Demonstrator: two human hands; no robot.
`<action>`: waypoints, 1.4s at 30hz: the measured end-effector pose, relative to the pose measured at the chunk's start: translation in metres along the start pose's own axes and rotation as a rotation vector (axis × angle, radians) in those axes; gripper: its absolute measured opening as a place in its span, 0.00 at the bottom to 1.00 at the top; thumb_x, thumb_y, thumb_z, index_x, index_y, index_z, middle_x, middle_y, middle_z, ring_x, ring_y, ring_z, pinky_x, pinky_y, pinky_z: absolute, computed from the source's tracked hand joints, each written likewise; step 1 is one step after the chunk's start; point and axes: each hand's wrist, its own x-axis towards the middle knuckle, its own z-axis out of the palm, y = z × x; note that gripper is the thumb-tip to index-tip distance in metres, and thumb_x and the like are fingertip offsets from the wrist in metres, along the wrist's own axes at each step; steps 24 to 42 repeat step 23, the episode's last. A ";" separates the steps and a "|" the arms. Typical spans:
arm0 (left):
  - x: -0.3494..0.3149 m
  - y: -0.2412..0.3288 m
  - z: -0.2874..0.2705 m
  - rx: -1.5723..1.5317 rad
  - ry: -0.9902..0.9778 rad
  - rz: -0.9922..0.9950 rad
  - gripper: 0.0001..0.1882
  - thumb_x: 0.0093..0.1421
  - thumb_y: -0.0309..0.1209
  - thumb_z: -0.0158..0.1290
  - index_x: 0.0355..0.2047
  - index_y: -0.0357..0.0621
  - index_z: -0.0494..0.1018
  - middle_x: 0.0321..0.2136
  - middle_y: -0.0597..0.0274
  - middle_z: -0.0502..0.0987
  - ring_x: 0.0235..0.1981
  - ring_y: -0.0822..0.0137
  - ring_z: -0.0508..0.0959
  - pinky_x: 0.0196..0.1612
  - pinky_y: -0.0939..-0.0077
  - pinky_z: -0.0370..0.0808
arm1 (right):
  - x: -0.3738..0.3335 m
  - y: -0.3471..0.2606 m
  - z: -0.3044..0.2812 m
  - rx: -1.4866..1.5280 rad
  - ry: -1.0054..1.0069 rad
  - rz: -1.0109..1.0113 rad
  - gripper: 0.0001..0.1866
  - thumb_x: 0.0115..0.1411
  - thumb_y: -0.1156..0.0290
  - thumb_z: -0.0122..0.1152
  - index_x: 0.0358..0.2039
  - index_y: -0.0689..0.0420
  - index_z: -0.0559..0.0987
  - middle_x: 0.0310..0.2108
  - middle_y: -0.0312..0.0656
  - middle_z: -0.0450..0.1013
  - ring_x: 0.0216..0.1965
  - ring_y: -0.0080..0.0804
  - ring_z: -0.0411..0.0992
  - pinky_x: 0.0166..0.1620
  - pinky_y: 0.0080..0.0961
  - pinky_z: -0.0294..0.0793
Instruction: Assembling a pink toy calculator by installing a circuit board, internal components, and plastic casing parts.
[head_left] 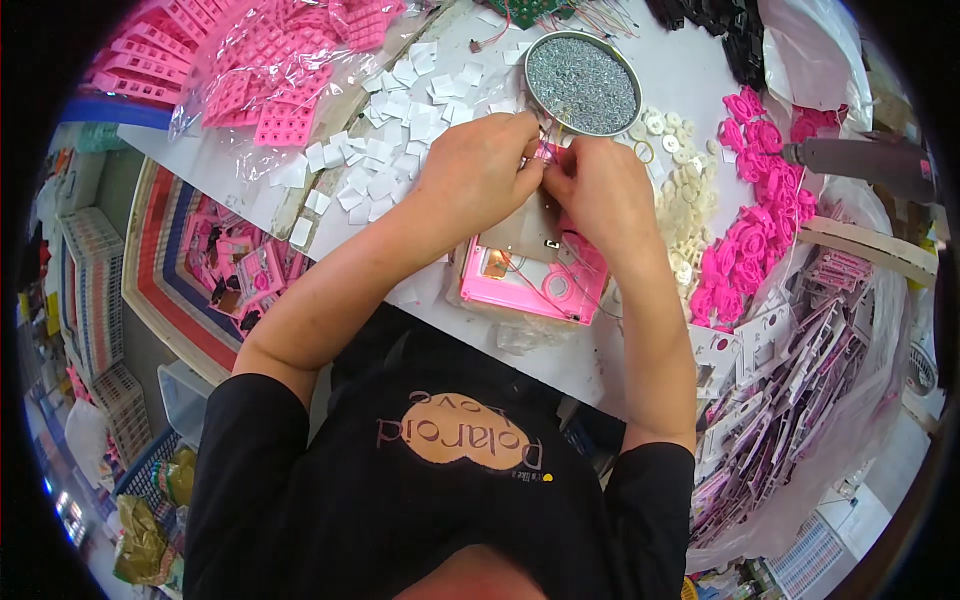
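Observation:
My left hand [485, 165] and my right hand [606, 190] meet at the far end of a pink plastic toy housing [525, 291]. Both are closed, fingertips pinched almost together. A bit of thin wire [546, 140] shows between them, but what each one grips is too small and covered to make out. Below the fingers a flat greyish plate [517, 238] lies over the housing. Loose thin wires trail across the housing's near side, by a coppery square piece [496, 264] and a round ring-shaped recess [557, 286]. My hands hide the housing's far part.
Just beyond my hands stands a round tin [583, 82] of small metal screws. White square pieces [410, 120] are scattered left, cream round parts [690, 190] and pink parts [757, 225] right. A dark tool [860, 165] juts in from the right, above bagged printed cards [790, 400].

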 end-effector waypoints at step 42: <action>0.019 -0.002 0.002 0.167 0.125 0.394 0.13 0.52 0.37 0.65 0.37 0.51 0.82 0.39 0.66 0.80 0.47 0.60 0.77 0.50 0.54 0.64 | -0.054 -0.006 -0.004 0.418 0.091 -0.604 0.19 0.41 0.76 0.71 0.38 0.52 0.85 0.38 0.44 0.78 0.42 0.46 0.74 0.51 0.40 0.74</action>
